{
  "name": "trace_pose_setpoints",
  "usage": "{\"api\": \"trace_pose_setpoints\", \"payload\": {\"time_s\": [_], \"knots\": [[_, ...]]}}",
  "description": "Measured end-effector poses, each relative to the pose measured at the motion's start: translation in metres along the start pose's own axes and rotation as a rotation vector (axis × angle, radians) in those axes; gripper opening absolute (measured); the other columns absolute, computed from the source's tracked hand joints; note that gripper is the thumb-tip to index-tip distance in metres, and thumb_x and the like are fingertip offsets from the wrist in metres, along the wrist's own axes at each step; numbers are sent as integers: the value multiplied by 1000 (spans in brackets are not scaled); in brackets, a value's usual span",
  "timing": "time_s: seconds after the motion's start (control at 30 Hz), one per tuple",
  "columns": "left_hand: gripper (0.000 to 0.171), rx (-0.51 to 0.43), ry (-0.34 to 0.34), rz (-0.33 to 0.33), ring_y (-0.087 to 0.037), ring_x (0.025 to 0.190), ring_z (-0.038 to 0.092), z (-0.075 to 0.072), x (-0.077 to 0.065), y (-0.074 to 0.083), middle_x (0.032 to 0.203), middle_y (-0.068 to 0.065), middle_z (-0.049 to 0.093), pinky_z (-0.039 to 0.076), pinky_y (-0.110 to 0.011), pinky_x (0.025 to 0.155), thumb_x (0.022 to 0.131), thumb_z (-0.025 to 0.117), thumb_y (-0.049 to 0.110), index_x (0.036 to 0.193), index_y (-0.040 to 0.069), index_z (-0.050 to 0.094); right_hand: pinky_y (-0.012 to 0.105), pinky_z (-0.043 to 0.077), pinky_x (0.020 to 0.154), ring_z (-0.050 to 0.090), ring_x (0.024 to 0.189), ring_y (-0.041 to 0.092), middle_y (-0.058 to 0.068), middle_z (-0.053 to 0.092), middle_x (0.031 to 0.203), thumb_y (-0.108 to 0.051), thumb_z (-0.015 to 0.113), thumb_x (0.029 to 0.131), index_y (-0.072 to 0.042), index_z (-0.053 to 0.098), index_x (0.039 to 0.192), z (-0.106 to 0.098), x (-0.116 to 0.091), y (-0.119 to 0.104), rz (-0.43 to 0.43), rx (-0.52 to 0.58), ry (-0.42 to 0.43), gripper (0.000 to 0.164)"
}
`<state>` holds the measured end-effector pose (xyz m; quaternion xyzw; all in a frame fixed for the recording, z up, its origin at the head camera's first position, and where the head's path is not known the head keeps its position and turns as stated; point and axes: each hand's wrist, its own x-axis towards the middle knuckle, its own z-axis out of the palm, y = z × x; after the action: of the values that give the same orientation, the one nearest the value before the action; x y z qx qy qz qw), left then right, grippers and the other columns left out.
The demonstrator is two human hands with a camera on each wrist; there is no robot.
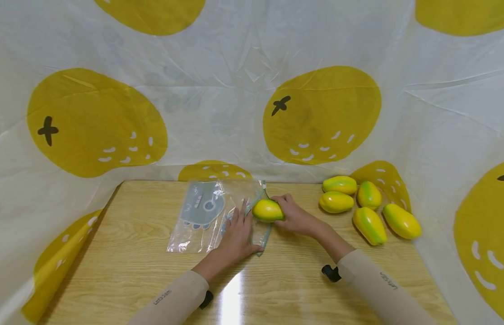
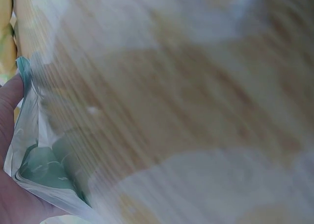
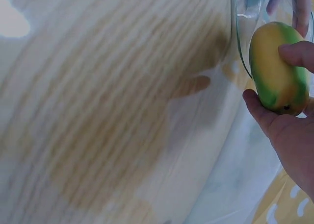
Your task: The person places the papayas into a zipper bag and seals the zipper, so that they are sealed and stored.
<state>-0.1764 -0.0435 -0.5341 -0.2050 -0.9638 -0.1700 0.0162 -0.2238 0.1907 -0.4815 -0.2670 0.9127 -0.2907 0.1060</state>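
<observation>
both hands meet near the middle of the head view. the right hand (image 1: 294, 216) grips a yellow-green fruit (image 1: 267, 211), thumb and fingers curled round its near end. the left hand (image 1: 237, 232) lies across a clear bag (image 1: 209, 212) with its fingers straight and spread, the thumb reaching out toward the bag's lower corner by the mouth.

the fruit is smooth, glossy and oval, bright yellow with green running along it; the right wrist view shows a green band down its side and a small dark spot at the end toward the palm. in the head view it sits just right of the frame's centre, between the two hands, right of the left fingertips and at the mouth of the bag. how far it has passed the rim cannot be told.

the bag lies flat left of centre, printed with a blue-grey cartoon figure and edged in green at its mouth, on the right. in the left wrist view the mouth gapes at the lower left, beside the left hand.

five similar fruits (image 1: 369, 195) lie grouped on the right side of the wooden table (image 1: 134, 280), well apart from the hands. a white cloth (image 1: 215, 122) with big yellow fruit prints rises behind.
</observation>
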Motion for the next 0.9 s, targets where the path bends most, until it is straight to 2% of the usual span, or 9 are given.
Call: {"api": "trace_pose_setpoints", "payload": {"time_s": [0.1, 0.23, 0.4, 0.6, 0.7, 0.9], "knots": [[127, -7, 3, 5, -52, 152, 24, 0, 0, -1, 174, -18, -1, 36, -74, 110, 67, 92, 60, 160, 0, 30, 55, 47, 107, 53, 122, 36, 28, 46, 137, -10, 72, 94, 6, 36, 152, 3, 2, 0, -4, 10, 8, 70], [128, 12, 4, 12, -52, 152, 25, -1, 0, 0, 174, -18, -1, 36, -74, 110, 68, 91, 61, 160, -2, 29, 53, 48, 108, 56, 126, 36, 24, 54, 140, -16, 77, 94, 6, 43, 146, 6, 5, 1, 10, 44, 59, 66], [126, 25, 0, 17, -52, 153, 24, -4, -1, 2, 174, -18, -2, 38, -73, 109, 68, 90, 61, 158, -4, 31, 52, 50, 103, 59, 122, 34, 21, 60, 135, -22, 80, 91, 4, 52, 139, 7, 6, 1, 15, 18, 117, 61], [125, 11, -9, 20, -52, 153, 22, -4, -2, 3, 174, -17, -5, 37, -73, 110, 69, 90, 60, 158, -4, 31, 44, 56, 95, 62, 111, 30, 22, 56, 133, -10, 77, 93, 4, 52, 143, 6, 2, 1, -32, -27, 107, 57], [124, 22, -4, 27, -52, 153, 22, -3, -2, 2, 174, -17, -6, 37, -73, 110, 70, 89, 60, 158, -4, 31, 44, 57, 95, 64, 109, 32, 22, 54, 131, -3, 74, 92, 4, 52, 143, 5, 0, 1, -43, -9, 104, 56], [126, 51, 21, 39, -53, 152, 24, -2, -2, 1, 174, -20, 1, 38, -73, 109, 68, 90, 62, 158, -4, 32, 41, 59, 91, 67, 105, 30, 20, 59, 127, -4, 76, 92, 4, 56, 133, 8, 5, 1, -11, 56, 137, 47]]}}
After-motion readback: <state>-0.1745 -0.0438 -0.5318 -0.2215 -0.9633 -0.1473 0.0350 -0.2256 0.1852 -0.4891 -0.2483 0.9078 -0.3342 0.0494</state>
